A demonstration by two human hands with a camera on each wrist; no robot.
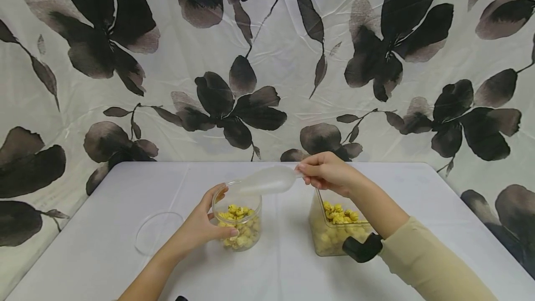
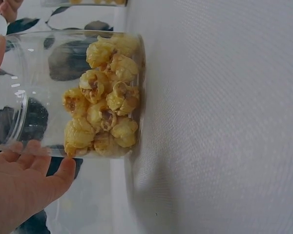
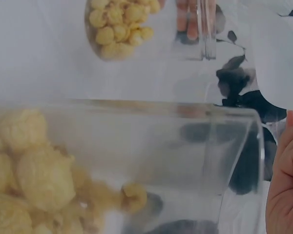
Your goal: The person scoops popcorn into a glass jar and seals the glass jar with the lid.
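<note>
My left hand (image 1: 209, 222) grips a clear round jar (image 1: 257, 217) by its side, with the thumb on the near wall and the fingers behind. Yellow popcorn (image 2: 105, 97) fills roughly the jar's lower half. My right hand (image 1: 330, 173) pinches the handle of a translucent white scoop (image 1: 267, 180), whose bowl reaches over the jar's rim. Below the right forearm stands a clear square container (image 1: 318, 231) that also holds popcorn (image 3: 39, 175).
On the white table (image 1: 280, 273), a clear round lid (image 1: 144, 231) lies left of the jar. A floral cloth (image 1: 292, 59) hangs behind the table. A black wrist mount (image 1: 362, 248) sticks out from the right sleeve, in front of the square container.
</note>
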